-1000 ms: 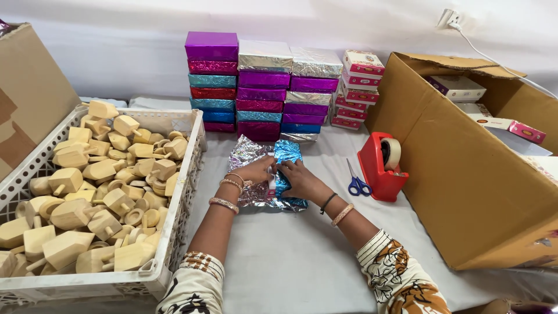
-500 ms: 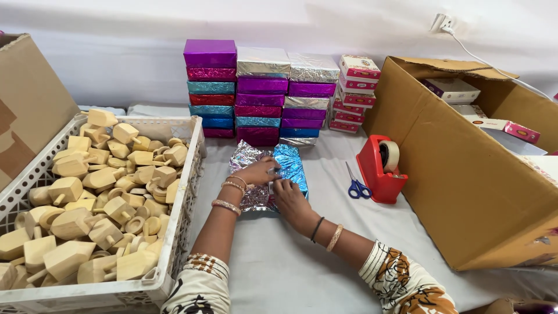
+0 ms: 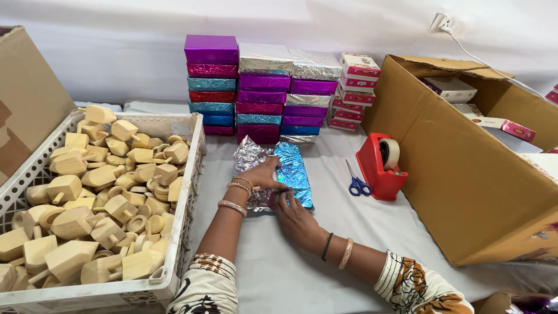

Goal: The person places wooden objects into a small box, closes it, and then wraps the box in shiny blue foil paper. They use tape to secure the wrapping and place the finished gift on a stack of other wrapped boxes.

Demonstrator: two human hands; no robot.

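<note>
Right hand has slid to the near end of the foil-wrapped box, whose long axis runs away from it; both hands, left hand included, press flat, gripping nothing.

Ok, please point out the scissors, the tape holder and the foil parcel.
scissors (image 3: 358,185), head view, blue handles.
tape holder (image 3: 378,167), head view, red body.
foil parcel (image 3: 293,171), head view, blue top.

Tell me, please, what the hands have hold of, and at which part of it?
Both press a blue foil-wrapped box flat on the table: left hand on its left side over loose foil, right hand at its near end. Nothing is lifted.
</note>
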